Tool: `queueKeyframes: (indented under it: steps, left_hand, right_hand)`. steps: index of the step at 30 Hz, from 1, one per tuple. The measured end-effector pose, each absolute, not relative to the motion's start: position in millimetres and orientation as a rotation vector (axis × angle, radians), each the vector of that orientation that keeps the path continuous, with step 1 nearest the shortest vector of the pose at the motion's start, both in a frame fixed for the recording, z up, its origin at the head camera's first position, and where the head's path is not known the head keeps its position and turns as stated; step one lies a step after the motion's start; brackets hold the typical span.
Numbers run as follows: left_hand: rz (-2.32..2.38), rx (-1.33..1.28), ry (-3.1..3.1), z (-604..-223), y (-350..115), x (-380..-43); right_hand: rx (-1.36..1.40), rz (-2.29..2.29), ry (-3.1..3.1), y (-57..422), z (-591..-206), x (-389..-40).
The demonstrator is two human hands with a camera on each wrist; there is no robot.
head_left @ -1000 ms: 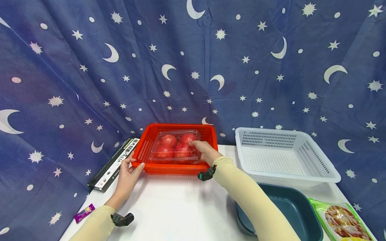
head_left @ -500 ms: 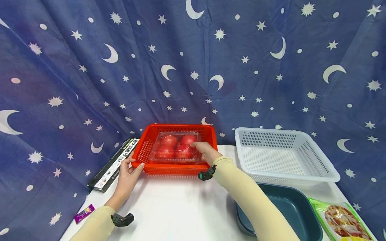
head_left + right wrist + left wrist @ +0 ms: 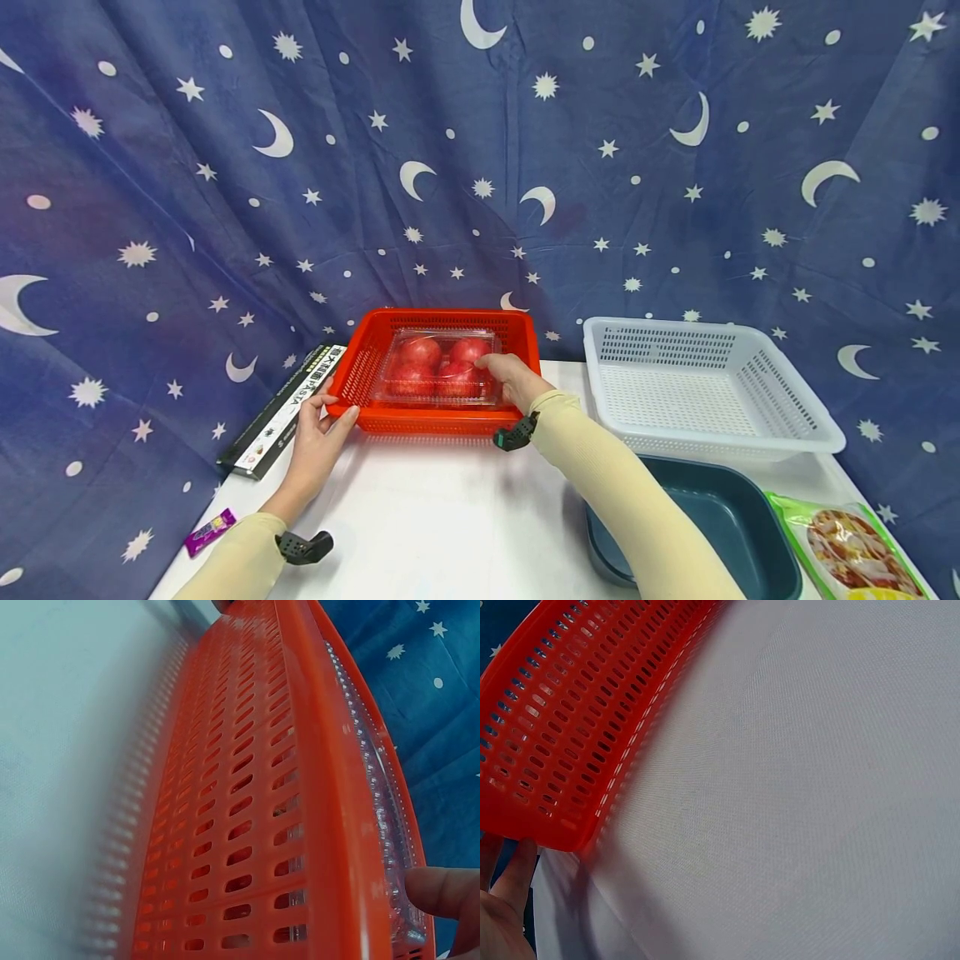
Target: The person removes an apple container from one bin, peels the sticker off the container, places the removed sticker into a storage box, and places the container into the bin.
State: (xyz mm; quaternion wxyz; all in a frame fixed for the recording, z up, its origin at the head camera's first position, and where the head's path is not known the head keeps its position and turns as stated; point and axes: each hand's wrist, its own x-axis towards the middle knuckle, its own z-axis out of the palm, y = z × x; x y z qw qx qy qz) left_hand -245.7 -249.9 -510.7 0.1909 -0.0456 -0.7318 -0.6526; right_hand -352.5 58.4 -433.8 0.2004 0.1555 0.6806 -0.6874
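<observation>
In the head view a red plastic basket (image 3: 442,419) stands on the white table, and inside it lies a clear lidded box (image 3: 431,402) of several round red fruits (image 3: 420,352). My left hand (image 3: 315,442) grips the basket's near left corner, thumb at the front and fingers round the side. The left wrist view shows fingertips (image 3: 523,859) right at the rim. My right hand (image 3: 513,379) reaches over the basket's right side and holds the box's right end, thumb on top. In the right wrist view the thumb (image 3: 442,891) lies against the clear plastic; the other fingers are mostly hidden.
A white perforated basket (image 3: 720,437) stands to the right, with a dark blue bin (image 3: 723,517) before it under my right forearm. A green-edged food packet (image 3: 847,542) lies far right. On the left are a black-and-white pasta box (image 3: 288,412) and a small purple packet (image 3: 210,532).
The clear box has shifted slightly right and sits a little lower in the red basket, my right hand moving slightly with it. My left hand stays at the corner.
</observation>
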Motion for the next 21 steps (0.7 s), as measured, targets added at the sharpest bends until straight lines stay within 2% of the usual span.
queueKeyframes:
  steps: [21]
  left_hand:
    - [-1.864, -0.088, -2.083, -510, -249, -244]
  right_hand:
    - [0.385, -1.843, 2.037, 71, -412, -347]
